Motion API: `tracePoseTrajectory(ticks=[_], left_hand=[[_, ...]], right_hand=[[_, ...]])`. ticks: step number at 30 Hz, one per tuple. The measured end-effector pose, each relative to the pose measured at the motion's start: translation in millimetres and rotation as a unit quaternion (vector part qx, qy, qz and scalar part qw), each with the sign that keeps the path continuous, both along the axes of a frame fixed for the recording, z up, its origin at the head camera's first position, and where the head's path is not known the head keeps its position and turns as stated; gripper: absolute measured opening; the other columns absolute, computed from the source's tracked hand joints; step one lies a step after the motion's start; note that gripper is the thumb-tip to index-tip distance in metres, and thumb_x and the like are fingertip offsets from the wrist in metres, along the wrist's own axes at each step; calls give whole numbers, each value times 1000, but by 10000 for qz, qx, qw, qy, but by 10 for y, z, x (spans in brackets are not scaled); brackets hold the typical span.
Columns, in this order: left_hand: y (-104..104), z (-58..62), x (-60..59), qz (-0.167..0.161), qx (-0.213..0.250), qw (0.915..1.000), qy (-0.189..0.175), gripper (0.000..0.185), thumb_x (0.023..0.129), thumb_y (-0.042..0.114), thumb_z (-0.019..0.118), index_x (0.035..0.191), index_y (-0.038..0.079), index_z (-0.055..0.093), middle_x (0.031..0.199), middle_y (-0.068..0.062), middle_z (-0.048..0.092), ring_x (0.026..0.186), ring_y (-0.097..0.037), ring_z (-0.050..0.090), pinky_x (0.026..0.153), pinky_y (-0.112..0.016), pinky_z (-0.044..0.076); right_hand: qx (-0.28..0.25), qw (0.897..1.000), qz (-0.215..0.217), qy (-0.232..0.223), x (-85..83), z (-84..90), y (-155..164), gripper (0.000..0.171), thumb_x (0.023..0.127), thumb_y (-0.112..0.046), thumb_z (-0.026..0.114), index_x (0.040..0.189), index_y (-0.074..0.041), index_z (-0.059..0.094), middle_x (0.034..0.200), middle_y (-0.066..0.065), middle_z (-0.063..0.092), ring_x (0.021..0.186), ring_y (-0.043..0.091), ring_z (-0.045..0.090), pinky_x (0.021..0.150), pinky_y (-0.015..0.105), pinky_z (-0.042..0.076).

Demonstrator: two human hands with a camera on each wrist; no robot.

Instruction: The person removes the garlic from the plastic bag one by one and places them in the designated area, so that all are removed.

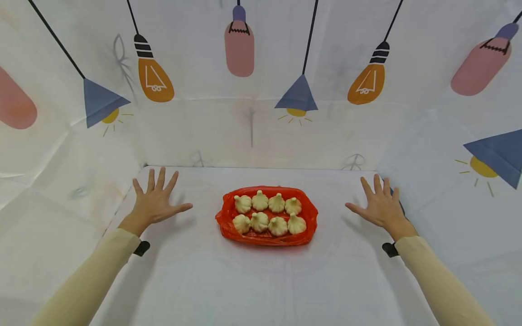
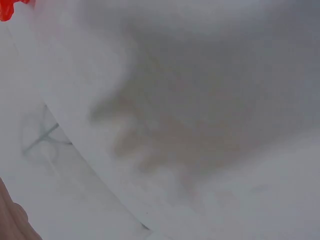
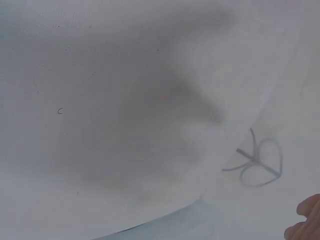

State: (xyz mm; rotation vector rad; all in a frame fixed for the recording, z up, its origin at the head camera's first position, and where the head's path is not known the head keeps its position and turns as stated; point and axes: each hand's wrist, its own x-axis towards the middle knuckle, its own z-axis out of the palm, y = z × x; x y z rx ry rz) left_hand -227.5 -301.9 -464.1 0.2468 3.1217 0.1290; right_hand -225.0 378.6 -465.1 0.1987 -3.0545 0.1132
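Red tray (image 1: 223,219) with eight dumplings (image 1: 269,213) sits at centre of the white surface (image 1: 244,280), likely so both hands reach it equally. Left hand (image 1: 157,203) at 9 o'clock of the tray and right hand (image 1: 379,208) at 3 o'clock, well apart from it. Both palm-down, forearms extended; each grip spread, fingers fanned, holding nothing.

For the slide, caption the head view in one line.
Left hand and right hand spread open on the white table, flanking a red tray of eight dumplings.

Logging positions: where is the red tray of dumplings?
In the head view, the red tray sits mid-table, between the left hand and right hand, touching neither.
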Motion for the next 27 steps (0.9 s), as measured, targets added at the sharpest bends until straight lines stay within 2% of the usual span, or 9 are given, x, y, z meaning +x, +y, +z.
tracePoseTrajectory(ticks=[8,15,21,27], left_hand=[[154,42,-34,-266,175,9995,58,117,83,89,47,167,23,-2,171,-21,-14,154,-51,-20,107,-82,-22],[277,83,-27,-386,623,9972,147,116,84,83,54,167,24,-3,171,-18,-19,154,-48,-23,109,-83,-17],[428,-1,18,-398,1130,9926,173,117,84,81,58,167,24,-3,171,-15,-19,156,-50,-14,111,-86,-1],[653,-181,135,-472,1760,9833,-48,116,84,75,64,167,21,2,174,-14,-9,157,-50,-6,116,-79,14]], right_hand=[[-251,9996,39,73,20,69,-47,110,87,-76,58,163,-5,22,163,42,12,146,68,11,108,86,10],[-497,9987,80,44,11,137,-116,109,89,-74,58,165,-7,16,164,40,9,147,67,9,110,86,10],[-669,9976,155,8,21,167,-215,108,90,-72,58,165,-6,16,165,38,7,148,66,7,113,84,9],[-640,9977,151,-148,26,195,-351,108,90,-74,56,164,-6,16,167,36,5,149,64,7,116,80,9]])
